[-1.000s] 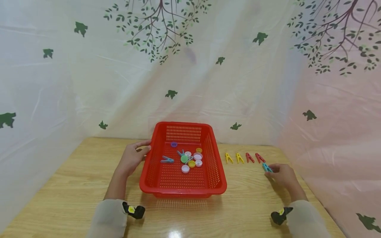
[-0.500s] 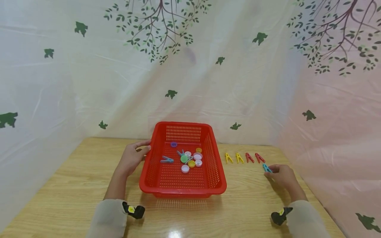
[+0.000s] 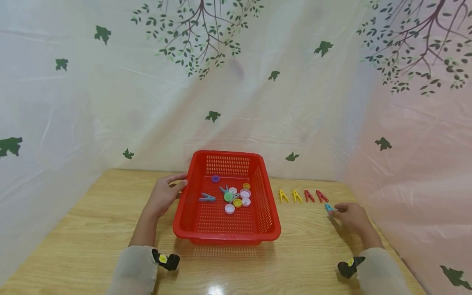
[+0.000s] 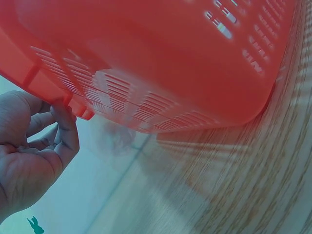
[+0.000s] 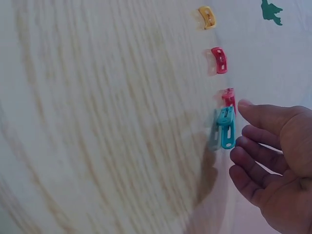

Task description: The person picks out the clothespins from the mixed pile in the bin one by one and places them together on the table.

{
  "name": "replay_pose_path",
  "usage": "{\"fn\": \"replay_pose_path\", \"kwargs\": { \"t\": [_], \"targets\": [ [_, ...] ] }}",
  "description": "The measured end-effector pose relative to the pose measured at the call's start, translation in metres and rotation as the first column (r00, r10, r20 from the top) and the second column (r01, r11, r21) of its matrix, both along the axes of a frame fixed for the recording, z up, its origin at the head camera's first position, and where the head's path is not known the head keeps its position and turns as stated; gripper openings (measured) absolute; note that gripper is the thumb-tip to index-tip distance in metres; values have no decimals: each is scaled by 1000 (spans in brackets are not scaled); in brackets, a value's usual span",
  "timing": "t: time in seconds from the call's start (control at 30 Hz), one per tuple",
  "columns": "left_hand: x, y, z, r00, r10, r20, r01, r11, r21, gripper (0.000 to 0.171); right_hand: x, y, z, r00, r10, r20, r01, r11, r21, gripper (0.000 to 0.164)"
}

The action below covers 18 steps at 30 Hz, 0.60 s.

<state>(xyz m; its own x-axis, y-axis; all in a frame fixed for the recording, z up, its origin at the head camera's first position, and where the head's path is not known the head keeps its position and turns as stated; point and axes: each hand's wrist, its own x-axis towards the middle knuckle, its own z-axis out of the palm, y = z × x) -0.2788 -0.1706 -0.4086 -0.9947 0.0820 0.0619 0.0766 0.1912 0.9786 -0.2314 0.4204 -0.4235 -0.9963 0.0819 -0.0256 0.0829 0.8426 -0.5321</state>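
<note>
At the left, my left hand [image 3: 164, 198] grips the side rim of a red plastic basket [image 3: 223, 237], fingers bent at its edge in the left wrist view. The basket holds several round bottle caps [image 3: 230, 209] in white, yellow, green and purple, plus a few blue clothespins [image 3: 207, 198]. My right hand [image 3: 352, 218] is beside a teal clothespin [image 5: 226, 127] standing on the table. In the right wrist view its thumb and fingers are spread, fingertips close to the clothespin. Two red clothespins [image 3: 322, 196] and two yellow clothespins [image 3: 296, 196] form a row to the left.
The light wooden table [image 3: 306, 254] ends against a pale curtain [image 3: 236, 102] printed with leaves and branches. The curtain also borders the table on both sides. Small black cameras [image 3: 166, 259] are strapped at both sleeves.
The right hand's fingers have loosened from the teal clothespin, which stays by the red ones. The left hand and basket have not moved.
</note>
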Motion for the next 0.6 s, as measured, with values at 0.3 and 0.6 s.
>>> {"fn": "replay_pose_path", "kwargs": {
  "t": [0.3, 0.6],
  "targets": [
    [1, 0, 2, 1000, -9, -3, 9, 1000, 18, 42, -7, -4, 12, 995, 57, -82, -53, 997, 50, 51],
    [-1, 1, -1, 1000, 2, 6, -2, 1000, -4, 40, -21, -14, 27, 987, 99, -123, -88, 992, 89, 49]
  ]
}}
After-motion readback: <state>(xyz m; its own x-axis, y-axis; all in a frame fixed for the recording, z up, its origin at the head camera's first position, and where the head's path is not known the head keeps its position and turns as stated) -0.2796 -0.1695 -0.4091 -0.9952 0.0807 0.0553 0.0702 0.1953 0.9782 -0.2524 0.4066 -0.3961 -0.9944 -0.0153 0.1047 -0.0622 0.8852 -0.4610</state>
